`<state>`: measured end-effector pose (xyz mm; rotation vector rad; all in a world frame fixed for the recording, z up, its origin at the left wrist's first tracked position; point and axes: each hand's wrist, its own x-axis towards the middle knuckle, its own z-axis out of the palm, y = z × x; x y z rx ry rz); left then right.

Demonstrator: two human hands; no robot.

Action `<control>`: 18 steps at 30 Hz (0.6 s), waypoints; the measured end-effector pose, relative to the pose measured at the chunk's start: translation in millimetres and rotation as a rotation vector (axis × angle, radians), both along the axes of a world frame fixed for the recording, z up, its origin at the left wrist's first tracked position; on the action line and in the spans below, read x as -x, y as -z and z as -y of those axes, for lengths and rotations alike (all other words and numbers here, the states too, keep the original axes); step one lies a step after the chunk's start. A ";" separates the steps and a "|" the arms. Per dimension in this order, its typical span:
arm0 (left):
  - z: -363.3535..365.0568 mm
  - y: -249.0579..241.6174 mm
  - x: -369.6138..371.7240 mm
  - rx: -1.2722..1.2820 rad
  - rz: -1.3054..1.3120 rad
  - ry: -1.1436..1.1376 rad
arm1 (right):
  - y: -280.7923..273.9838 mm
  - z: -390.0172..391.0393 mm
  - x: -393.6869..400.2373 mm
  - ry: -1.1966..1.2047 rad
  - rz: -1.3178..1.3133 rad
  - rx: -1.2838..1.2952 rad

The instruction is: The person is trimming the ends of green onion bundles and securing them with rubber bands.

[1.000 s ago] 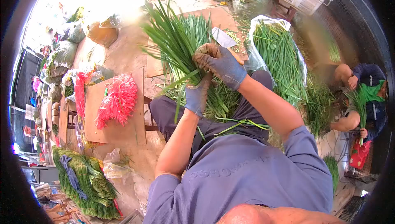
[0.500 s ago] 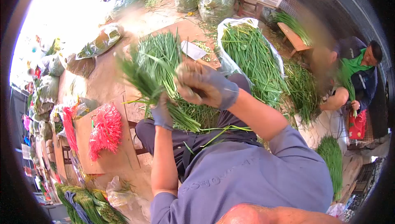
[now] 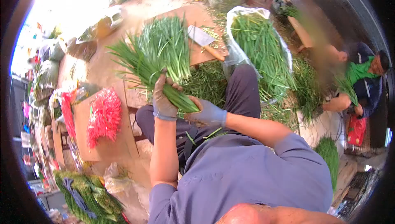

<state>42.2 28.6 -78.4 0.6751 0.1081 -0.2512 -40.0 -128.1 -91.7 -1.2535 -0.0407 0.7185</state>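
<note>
Tabletop (image 3: 109,152), one, bare along near edge; red strip bundle (image 3: 104,117) atop, one. Bare floor (image 3: 108,57) beyond. Green leaf bunch (image 3: 142,65), one, above lap: left grip (image 3: 164,102) wrapped round stems, right grip (image 3: 207,113) curled round stem ends. Knife (image 3: 200,36), one.

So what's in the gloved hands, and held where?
A bunch of long green leaves: the left hand grips its lower part, the right hand cups its stalk ends.
</note>
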 end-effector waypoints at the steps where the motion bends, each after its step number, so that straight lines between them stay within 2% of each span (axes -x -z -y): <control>1: -6.7 6.4 -5.9 0.006 -0.063 -0.084 | -5.7 2.7 2.1 -0.044 -0.087 -0.055; 3: -22.4 15.8 -22.1 0.021 -0.184 -0.237 | -19.9 9.9 6.2 -0.117 -0.260 -0.161; 5: -76.5 36.0 -68.1 0.099 -0.054 -0.148 | -33.7 26.4 2.3 -0.214 -0.284 -0.087; 7: -148.7 42.5 -112.0 0.150 0.007 -0.231 | -50.4 50.0 -2.6 -0.276 -0.284 -0.021; 8: -207.0 49.8 -147.3 0.094 0.111 -0.259 | -61.0 64.0 -6.0 -0.291 -0.273 0.005; 9: -246.7 57.5 -170.1 0.038 0.213 -0.288 | -75.9 77.8 -13.6 -0.254 -0.334 -0.068; 10: -250.6 49.0 -169.6 -0.001 0.221 -0.371 | -73.1 95.1 -26.7 -0.174 -0.487 -0.153; 12: -248.3 2.2 -162.3 -0.092 0.223 -0.520 | -83.4 115.1 -55.7 -0.018 -0.218 -0.039; 13: -232.9 -9.9 -155.8 -0.155 0.185 -0.531 | -109.8 116.0 -62.6 0.081 0.119 0.037; 15: -190.3 -22.8 -136.9 -0.283 0.114 -0.547 | -133.0 98.8 -88.0 0.236 0.287 0.256; 16: -186.5 -6.3 -133.5 -0.322 0.151 -0.445 | -129.1 90.2 -108.8 0.324 0.282 0.262; 18: -172.5 27.5 -139.8 -0.490 0.043 -0.390 | -114.7 67.0 -150.1 0.459 0.273 0.321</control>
